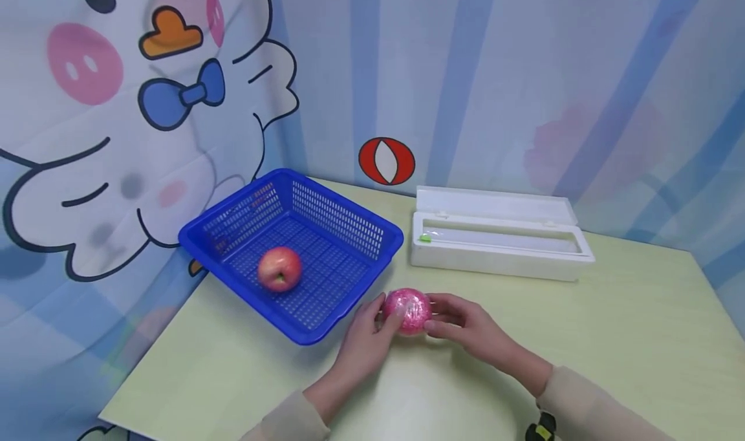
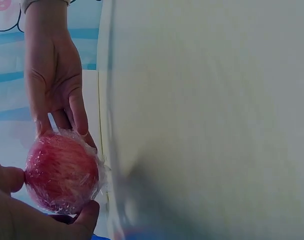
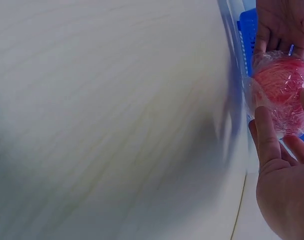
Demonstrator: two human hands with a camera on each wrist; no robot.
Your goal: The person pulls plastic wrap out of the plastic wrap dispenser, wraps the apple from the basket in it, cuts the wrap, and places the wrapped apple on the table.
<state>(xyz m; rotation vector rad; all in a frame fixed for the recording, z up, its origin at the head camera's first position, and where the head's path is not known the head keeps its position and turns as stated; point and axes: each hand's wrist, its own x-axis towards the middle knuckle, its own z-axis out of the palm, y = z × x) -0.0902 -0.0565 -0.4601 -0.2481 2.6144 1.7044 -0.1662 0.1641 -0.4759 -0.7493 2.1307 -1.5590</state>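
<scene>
Between both hands is a red apple (image 1: 409,310) wrapped in clear cling film that shines and creases over it. My left hand (image 1: 363,337) holds it from the left, thumb on the near side and fingers behind. From the right, my right hand (image 1: 471,328) grips it with thumb and curled fingertips. Loose film edges stick out from the wrapped apple (image 2: 61,172) in the left wrist view. In the right wrist view, fingers of the right hand (image 3: 292,190) press the film against the side of the fruit.
A blue plastic basket (image 1: 349,308) stands at the left with an unwrapped apple (image 1: 279,269) inside. Behind the hands, to the right, is a long white box (image 1: 495,260) with its lid (image 1: 495,203) raised and a small green tab. A printed curtain (image 1: 495,92) hangs behind the pale table (image 1: 640,311).
</scene>
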